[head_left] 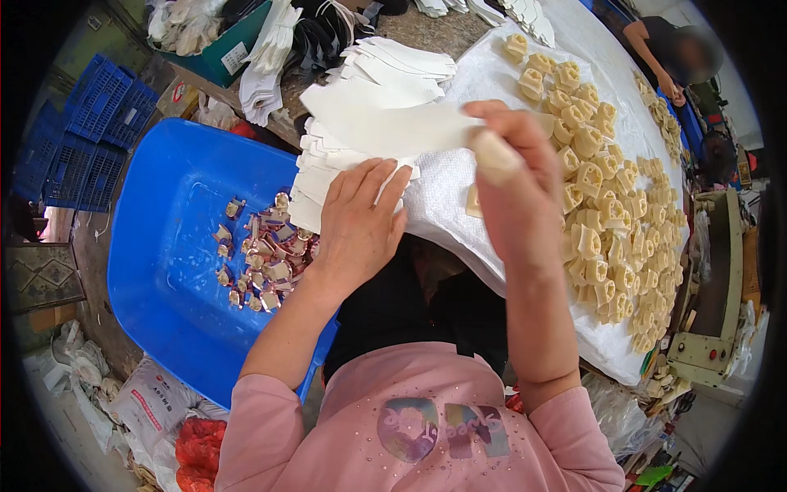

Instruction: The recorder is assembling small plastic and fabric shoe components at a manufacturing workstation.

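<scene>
My left hand lies with its fingers stretched over a fanned pile of flat white cut pieces at the table's edge. Just right of it, my right hand pinches the end of one curved white piece, whose other end lies over the pile. A cream cover or smear shows on the right thumb, blurred. On a white woven cloth to the right, many small cream moulded blocks are heaped.
A blue tub on the left holds small blocks with shiny pinkish and cream faces. Behind stand a green box, black pieces and blue crates. Another person sits far right, near a machine.
</scene>
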`<state>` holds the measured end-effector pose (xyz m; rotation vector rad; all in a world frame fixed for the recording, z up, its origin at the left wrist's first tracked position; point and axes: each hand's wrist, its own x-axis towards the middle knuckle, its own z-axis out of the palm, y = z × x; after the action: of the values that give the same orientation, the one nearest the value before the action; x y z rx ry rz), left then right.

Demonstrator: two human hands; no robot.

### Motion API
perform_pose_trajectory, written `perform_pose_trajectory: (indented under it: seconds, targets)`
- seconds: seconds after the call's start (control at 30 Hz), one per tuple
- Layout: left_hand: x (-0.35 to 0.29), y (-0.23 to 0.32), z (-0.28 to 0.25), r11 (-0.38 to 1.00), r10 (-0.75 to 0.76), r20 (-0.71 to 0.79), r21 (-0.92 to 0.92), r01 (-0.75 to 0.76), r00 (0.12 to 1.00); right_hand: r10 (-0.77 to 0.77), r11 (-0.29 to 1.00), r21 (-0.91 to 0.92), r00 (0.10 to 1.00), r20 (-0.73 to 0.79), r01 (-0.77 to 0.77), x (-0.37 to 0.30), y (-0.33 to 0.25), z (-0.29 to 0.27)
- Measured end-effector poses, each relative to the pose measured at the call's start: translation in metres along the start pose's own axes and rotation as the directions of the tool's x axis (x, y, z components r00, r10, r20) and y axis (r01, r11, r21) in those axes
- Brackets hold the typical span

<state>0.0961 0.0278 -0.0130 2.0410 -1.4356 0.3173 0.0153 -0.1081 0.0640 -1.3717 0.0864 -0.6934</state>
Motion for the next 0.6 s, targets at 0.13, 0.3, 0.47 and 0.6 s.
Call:
perform_pose_trajectory:
  seconds: [0.13,0.3,0.47,0.6]
  targets:
    - [0.000,0.016,-0.009,0.899,-0.074,0.050,-0.429,0.088,0.996,0.185,0.944,0.280,0.983,-0.008,-0.175,-0.029,-0.003,-0.038]
    - [-0.009,0.044,0.008,-0.022,-0.368,0.436,-0.887,0.461,0.821,0.488,0.866,0.134,0.873,-0.015,-0.482,-0.068,0.017,-0.060]
    - [-0.016,0.045,0.016,-0.294,-0.444,0.443,-0.893,0.340,0.779,-0.015,0.375,-0.919,0.992,0.121,0.118,-0.071,0.026,-0.079]
    - [-0.021,0.047,0.017,-0.311,-0.467,0.434,-0.896,0.316,0.771,0.010,0.278,-0.956,0.994,0.106,0.099,-0.068,0.034,-0.076]
